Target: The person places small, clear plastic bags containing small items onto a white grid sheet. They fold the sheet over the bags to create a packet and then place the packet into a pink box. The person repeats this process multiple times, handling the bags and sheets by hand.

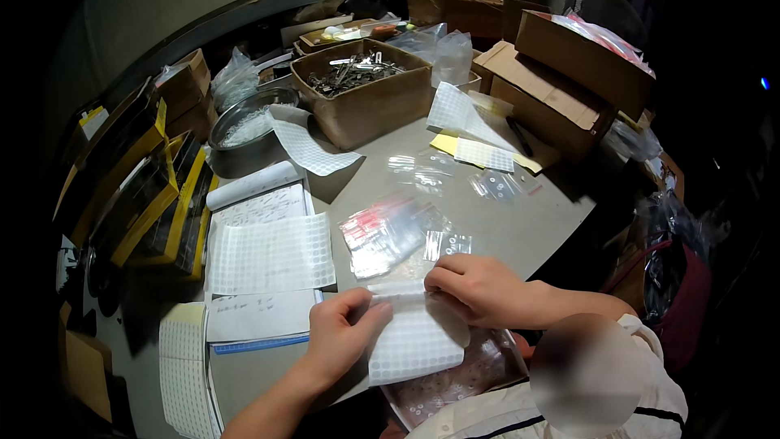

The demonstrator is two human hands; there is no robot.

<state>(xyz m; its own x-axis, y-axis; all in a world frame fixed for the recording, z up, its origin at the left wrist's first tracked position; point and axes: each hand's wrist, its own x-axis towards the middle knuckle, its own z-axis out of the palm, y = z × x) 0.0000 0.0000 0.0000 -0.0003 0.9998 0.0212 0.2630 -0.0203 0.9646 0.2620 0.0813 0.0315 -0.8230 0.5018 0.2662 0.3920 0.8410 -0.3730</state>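
A white sheet of small round stickers [416, 349] hangs over the near edge of the table. My left hand [345, 332] pinches its upper left edge between thumb and fingers. My right hand [487, 289] is closed at the sheet's upper right edge, its fingertips partly hidden. Just beyond them lies a pile of clear zip bags [378, 236] with red strips. A small clear bag of white rings [448, 245] lies near my right knuckles. Partly beneath the sheet, a tray [520, 362] holds many small pale rings.
At left lie another sticker sheet [272, 254], a notebook [260, 317] and a folded sheet stack [183, 362]. Farther back stand a metal bowl [218, 136], a cardboard box of metal parts [366, 106] and larger cartons [552, 97]. Filled clear bags [497, 187] lie at right.
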